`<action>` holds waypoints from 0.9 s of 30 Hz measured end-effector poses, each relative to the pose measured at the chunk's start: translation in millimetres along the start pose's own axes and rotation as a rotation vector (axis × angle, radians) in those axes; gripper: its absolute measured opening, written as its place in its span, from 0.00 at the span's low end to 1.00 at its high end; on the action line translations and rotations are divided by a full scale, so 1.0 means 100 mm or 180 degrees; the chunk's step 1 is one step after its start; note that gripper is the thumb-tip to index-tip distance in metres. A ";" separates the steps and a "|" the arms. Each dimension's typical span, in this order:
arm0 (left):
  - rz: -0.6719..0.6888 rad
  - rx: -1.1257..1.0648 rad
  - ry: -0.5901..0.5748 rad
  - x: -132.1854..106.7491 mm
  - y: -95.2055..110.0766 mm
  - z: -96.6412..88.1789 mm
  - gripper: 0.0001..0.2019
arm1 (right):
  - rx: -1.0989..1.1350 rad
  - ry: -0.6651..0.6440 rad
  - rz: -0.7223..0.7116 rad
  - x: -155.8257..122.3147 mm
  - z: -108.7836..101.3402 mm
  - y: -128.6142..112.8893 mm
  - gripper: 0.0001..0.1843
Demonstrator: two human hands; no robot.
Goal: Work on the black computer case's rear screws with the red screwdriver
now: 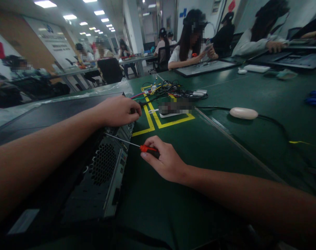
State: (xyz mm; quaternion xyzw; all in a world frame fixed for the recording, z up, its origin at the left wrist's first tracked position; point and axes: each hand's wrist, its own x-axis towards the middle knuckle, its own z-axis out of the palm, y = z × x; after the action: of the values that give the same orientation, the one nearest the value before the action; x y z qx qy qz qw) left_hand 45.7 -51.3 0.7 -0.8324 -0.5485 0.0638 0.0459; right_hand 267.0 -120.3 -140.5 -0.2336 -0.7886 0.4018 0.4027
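Note:
A black desktop computer case [69, 166] lies flat on the green table [204, 146], its rear panel with a round fan grille [103, 163] facing right. My left hand [118, 110] rests closed on the case's upper rear corner. My right hand [164, 158] grips a red-handled screwdriver [133, 144]. Its thin shaft points left, and the tip meets the top edge of the rear panel just below my left hand.
Yellow tape lines [158, 121] mark a box on the table beyond the case, with a bundle of cables [170, 91] behind. A white mouse [243, 113] with a black cord lies to the right. Other people sit at the far tables with laptops [204, 66].

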 end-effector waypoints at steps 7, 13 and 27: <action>-0.0064 0.0006 -0.0033 0.00 0.02 -0.01 0.22 | 0.0058 -0.0020 0.0046 0.00 -0.01 -0.03 0.08; -0.0046 0.0052 -0.0021 0.00 0.01 0.00 0.23 | 0.0080 -0.0037 0.0012 0.00 -0.01 -0.04 0.08; -0.0034 0.0006 -0.0020 0.00 0.01 -0.01 0.21 | 0.0086 -0.0057 -0.0008 0.00 -0.01 -0.03 0.08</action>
State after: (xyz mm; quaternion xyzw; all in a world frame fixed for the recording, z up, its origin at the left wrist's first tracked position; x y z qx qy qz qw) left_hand 46.8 -52.0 1.8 -0.8292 -0.5531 0.0667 0.0453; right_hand 267.9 -121.9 -137.8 -0.2235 -0.7869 0.4140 0.3993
